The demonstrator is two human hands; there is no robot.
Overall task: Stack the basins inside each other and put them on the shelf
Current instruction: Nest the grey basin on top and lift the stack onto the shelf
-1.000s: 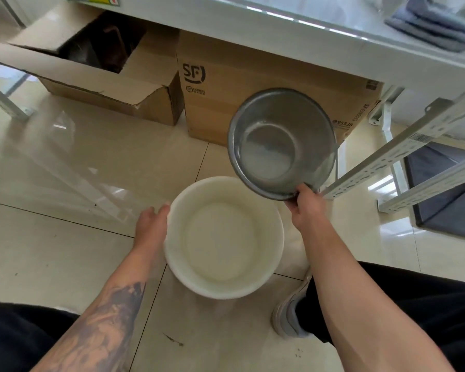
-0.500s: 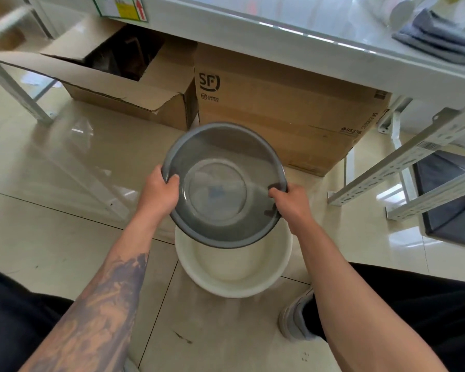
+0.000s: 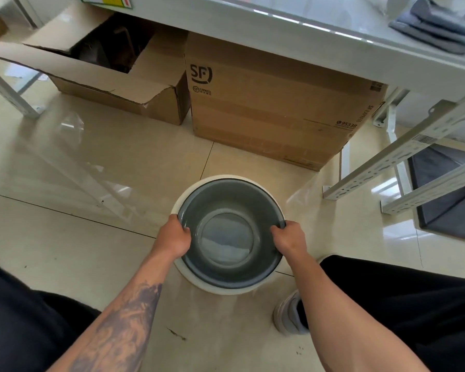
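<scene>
A grey translucent basin [image 3: 227, 238] sits nested inside a white basin [image 3: 220, 289] on the tiled floor; only the white rim shows around it. My left hand [image 3: 172, 237] grips the grey basin's left rim, thumb inside. My right hand [image 3: 290, 237] grips its right rim the same way. A white metal shelf [image 3: 293, 36] runs across the top of the view.
Under the shelf stand a closed SF cardboard box [image 3: 274, 108] and an open cardboard box [image 3: 113, 76]. Slotted white rack rails [image 3: 403, 157] slant at the right. Folded grey cloth [image 3: 435, 30] lies on the shelf top. My shoe [image 3: 290, 312] is right of the basins.
The grey basin, first held up in my right hand alone, was taken in both hands and lowered into the white basin. The view has pulled back from the floor.
</scene>
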